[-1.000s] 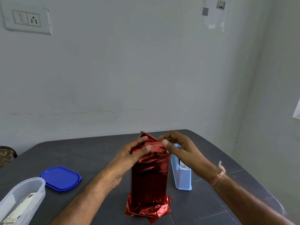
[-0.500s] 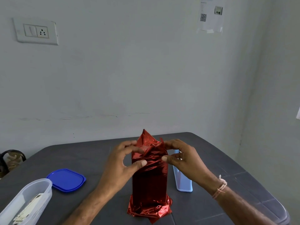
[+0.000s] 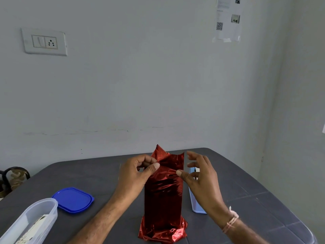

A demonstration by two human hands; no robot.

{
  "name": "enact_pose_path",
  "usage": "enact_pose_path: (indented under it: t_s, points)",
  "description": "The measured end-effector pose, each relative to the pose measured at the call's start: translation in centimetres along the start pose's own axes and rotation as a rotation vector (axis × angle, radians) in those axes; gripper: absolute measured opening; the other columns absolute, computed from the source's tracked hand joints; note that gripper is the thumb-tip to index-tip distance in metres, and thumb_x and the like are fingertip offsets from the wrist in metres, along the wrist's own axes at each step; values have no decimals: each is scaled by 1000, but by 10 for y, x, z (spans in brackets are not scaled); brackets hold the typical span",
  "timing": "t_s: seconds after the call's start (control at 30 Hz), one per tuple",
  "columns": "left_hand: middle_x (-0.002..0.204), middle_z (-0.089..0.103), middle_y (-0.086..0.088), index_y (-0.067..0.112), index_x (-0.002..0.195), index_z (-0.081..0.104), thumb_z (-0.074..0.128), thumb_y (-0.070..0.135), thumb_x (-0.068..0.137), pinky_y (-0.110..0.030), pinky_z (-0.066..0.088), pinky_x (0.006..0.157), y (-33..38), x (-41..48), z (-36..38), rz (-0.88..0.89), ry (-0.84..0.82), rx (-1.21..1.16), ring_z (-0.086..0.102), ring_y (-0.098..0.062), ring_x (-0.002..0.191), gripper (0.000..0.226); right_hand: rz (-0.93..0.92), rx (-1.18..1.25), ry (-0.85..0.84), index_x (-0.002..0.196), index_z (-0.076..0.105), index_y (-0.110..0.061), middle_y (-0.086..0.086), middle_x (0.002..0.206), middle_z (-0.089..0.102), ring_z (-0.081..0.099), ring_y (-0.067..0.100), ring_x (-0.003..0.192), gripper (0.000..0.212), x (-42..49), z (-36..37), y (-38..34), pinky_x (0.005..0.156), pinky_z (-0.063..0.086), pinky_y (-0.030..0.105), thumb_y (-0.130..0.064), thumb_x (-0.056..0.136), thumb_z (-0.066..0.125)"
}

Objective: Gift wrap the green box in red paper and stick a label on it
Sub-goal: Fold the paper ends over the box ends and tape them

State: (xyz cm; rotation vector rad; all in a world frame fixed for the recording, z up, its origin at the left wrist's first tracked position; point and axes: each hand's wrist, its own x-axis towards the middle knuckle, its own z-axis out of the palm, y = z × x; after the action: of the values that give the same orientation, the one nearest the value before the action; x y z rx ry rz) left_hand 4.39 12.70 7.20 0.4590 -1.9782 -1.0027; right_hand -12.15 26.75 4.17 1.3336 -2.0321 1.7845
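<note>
A tall box stands upright on the dark table (image 3: 88,175), fully covered in shiny red paper (image 3: 162,199); no green shows. Loose paper is crumpled at its foot and sticks up in points at the top. My left hand (image 3: 135,175) pinches the upper left paper flap between thumb and fingers. My right hand (image 3: 200,175) is at the upper right, thumb tip touching the paper's front, fingers spread apart behind it.
A light blue tape dispenser (image 3: 195,205) stands just right of the box, partly behind my right hand. A blue lid (image 3: 73,199) lies at left. A clear plastic container (image 3: 31,224) with paper labels inside sits at the near left corner.
The top paper, earlier pressed down under both hands, now stands up in points. My right hand has opened its fingers and drawn slightly right. The camera tilted upward.
</note>
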Motion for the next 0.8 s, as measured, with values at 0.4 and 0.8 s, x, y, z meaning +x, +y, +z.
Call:
enact_pose_path:
  t_s: [0.4, 0.8]
  points:
    - [89, 77, 10, 34, 100, 77, 77, 33, 87, -41, 59, 89, -2, 6, 2, -14, -9, 4, 71, -7, 91, 14, 11, 86, 123, 104, 72, -28, -20, 93, 70, 68, 1, 93, 27, -13, 24, -12, 80, 59, 21, -9, 86, 79]
    - [83, 76, 4, 22, 89, 78, 78, 23, 87, -22, 53, 71, 12, 17, 4, 53, -85, -64, 70, -9, 77, 2, -112, -113, 80, 105, 80, -25, -21, 94, 73, 61, -2, 98, 18, -2, 21, -8, 80, 46, 9, -19, 88, 79]
